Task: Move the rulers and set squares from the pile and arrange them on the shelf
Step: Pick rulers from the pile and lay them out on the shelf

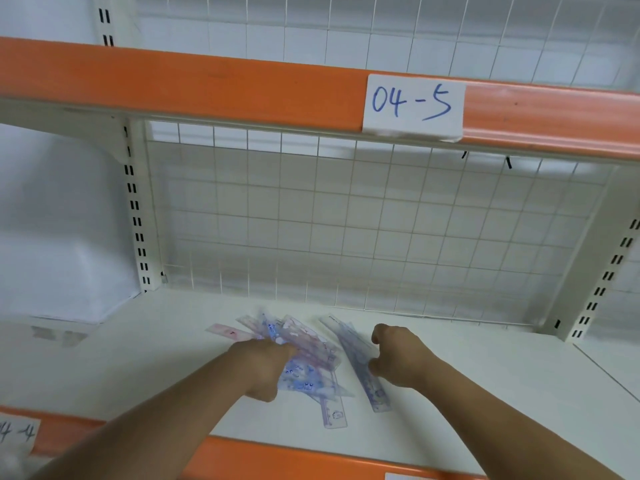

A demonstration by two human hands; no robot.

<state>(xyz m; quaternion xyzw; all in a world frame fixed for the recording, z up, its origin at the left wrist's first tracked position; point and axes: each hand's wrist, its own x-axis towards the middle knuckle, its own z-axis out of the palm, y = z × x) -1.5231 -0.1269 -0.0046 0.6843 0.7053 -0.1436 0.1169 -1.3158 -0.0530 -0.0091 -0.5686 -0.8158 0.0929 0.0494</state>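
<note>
Forearms (166, 424) cross the shelf's (138, 358) front edge: my left grip (266, 365) clutches fanned rulers (304, 355); right grip (398, 358) curls at one ruler (375, 393), hold unclear. Sorting in hand; next, I judge, separate and align.

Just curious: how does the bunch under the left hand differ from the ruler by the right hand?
The fanned pile is many pink and blue pieces overlapping; the lone ruler is one bluish strip. The left hand grips the pile; the right hand curls beside the lone ruler. Both lie on the shelf.
</note>
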